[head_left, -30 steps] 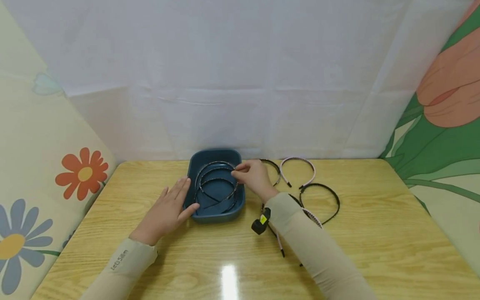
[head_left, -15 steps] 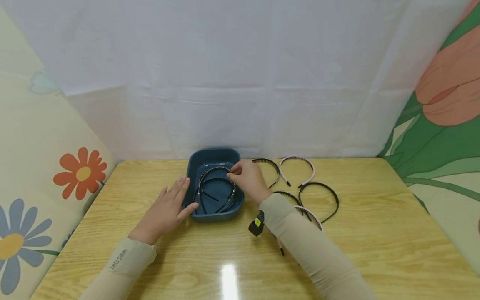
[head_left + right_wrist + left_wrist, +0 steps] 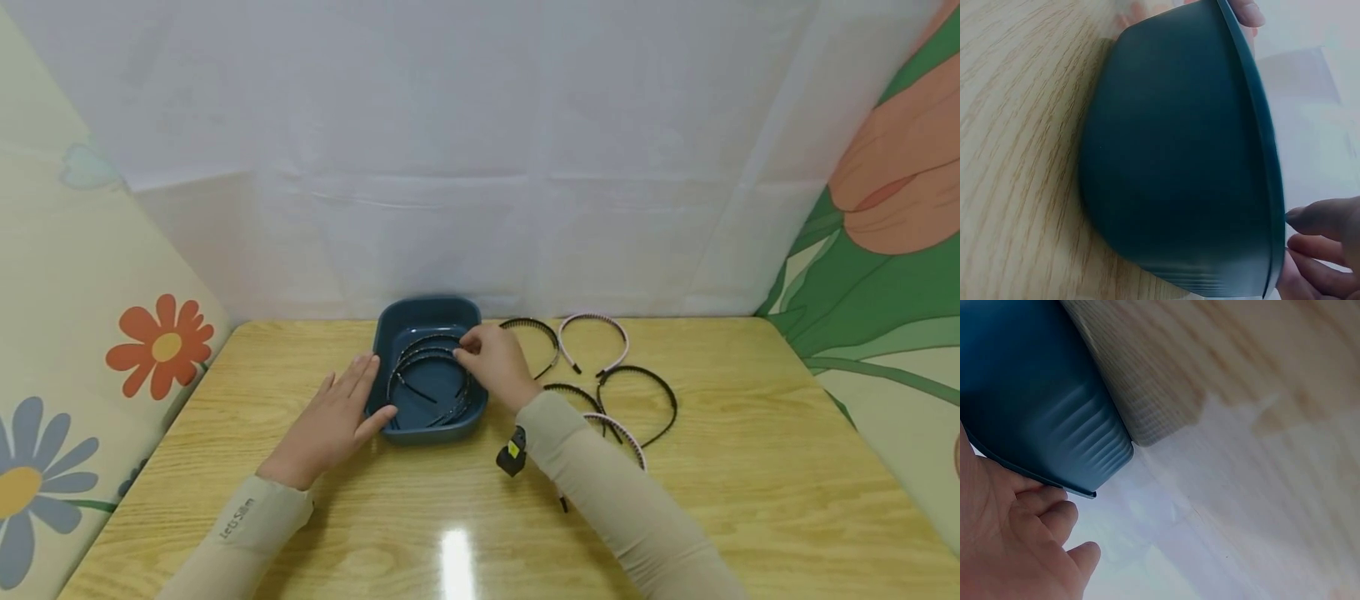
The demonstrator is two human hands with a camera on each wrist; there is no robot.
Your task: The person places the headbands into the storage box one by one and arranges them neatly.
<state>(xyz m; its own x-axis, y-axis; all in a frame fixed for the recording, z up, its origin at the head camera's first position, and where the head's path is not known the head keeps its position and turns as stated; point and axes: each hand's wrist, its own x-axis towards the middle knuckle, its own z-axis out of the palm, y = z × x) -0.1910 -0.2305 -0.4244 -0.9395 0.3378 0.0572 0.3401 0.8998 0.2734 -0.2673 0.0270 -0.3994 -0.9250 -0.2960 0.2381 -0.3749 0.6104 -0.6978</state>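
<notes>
A deep blue plastic basin [image 3: 428, 437] with rounded corners holds several thin dark speckled headbands [image 3: 420, 358] that overlap in it. My left hand [image 3: 327, 425] rests on the basin's left rim with the fingers extended. In the left wrist view, the fingertips of that hand [image 3: 1029, 519] touch the rim from outside. Over the right rim, my right hand [image 3: 497, 364] pinches a dark headband among those in the basin; which arc it belongs to is hard to tell. The basin wall [image 3: 1172, 137] hides that grip in the right wrist view.
Right of the basin lie a black toothed headband [image 3: 555, 337], a pink one [image 3: 625, 333] and a plain black one [image 3: 676, 400]. Nearer, another black headband [image 3: 573, 387] and a pink one [image 3: 626, 431] are partly under my right sleeve. A white cloth [image 3: 480, 208] hangs behind the table [image 3: 750, 467].
The headbands in the basin have shifted, their upper arcs now lower and closer together. My right hand has moved slightly left and down; my left hand has stayed on the rim.
</notes>
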